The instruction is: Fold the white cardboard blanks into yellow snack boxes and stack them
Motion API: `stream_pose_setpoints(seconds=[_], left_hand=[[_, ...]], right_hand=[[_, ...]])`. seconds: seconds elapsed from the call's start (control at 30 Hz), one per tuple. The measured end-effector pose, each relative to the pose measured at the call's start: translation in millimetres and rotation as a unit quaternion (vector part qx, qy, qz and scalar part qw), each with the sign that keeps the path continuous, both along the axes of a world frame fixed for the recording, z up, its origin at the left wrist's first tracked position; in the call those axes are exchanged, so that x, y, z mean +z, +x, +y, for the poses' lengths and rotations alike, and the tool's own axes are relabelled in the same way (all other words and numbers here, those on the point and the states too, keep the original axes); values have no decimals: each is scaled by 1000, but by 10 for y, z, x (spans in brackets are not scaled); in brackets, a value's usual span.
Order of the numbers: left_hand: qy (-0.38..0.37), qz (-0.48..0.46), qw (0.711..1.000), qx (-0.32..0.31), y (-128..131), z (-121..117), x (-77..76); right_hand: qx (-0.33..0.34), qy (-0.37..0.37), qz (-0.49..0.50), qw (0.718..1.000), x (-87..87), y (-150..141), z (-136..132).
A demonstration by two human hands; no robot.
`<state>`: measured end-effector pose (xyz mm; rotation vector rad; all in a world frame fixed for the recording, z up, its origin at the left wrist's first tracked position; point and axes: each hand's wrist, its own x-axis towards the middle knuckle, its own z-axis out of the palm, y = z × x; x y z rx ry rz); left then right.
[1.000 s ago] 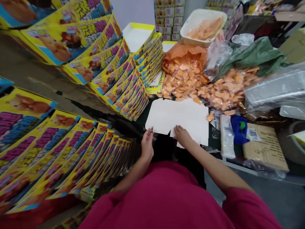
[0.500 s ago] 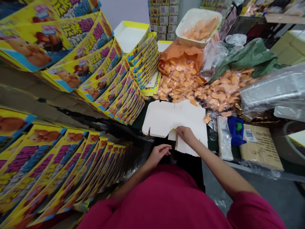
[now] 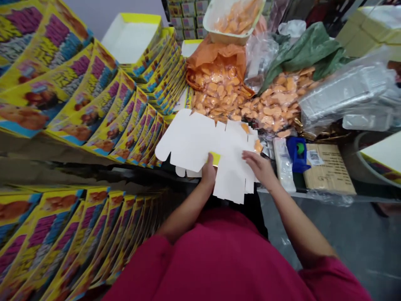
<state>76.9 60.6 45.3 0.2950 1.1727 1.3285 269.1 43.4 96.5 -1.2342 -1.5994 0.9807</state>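
The left hand [image 3: 208, 174] clamps the near edge of a flat, notched white cardboard sheet [image 3: 191, 140], near heaped orange plastic-wrapped pieces [image 3: 216, 90]. The right hand's [image 3: 259, 166] extended fingers, slightly parted, are at its right; contact is unclear.

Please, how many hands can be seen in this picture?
2. The left hand grips the white cardboard beside a yellow patch; the right hand is at the cardboard's right part, contact unclear. Others may be hidden behind things.
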Motion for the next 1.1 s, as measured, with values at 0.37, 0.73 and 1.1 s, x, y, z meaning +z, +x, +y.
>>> stream_pose_setpoints(seconds=[0.37, 0.73, 1.1], left_hand=[[-6, -159, 986, -38, -111, -8, 372], [-21, -65, 998, 6, -141, -403, 2], [-38, -66, 997, 12, -63, -350, -222]], right_hand=[[-74, 1, 6, 997, -839, 470, -766], [-285, -95, 146, 942, -687, -33, -526], [-97, 96, -194, 971, -957, 208, -828]])
